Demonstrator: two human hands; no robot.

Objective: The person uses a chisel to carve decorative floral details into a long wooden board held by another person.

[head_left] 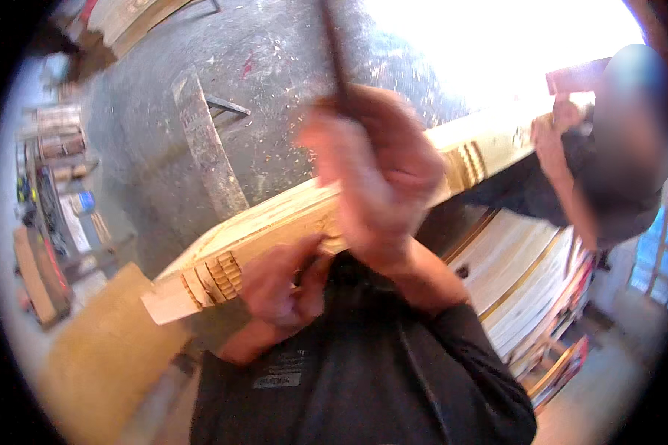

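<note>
A long pale carved wooden beam (274, 215) runs slantwise in front of me, from lower left to upper right. Rows of notched carving (219, 278) band its near left end, and a similar band lies further along to the right. My left hand (286, 285) is closed against the beam's near side, just right of the left band; what its curled fingers hold is hidden. Raised over the middle of the beam, my right hand (375, 174) is smeared by motion. It grips a dark, narrow stick (332, 48) that extends past the top edge; its far end is out of view.
Another person (623, 163) works at the beam's far right end, a hand (549, 141) on it beside a reddish-brown block (579, 78). Pale boards (523, 259) are stacked at right. A plank (208, 148) stands beyond the beam. Tools and wood pieces (59, 193) line the left.
</note>
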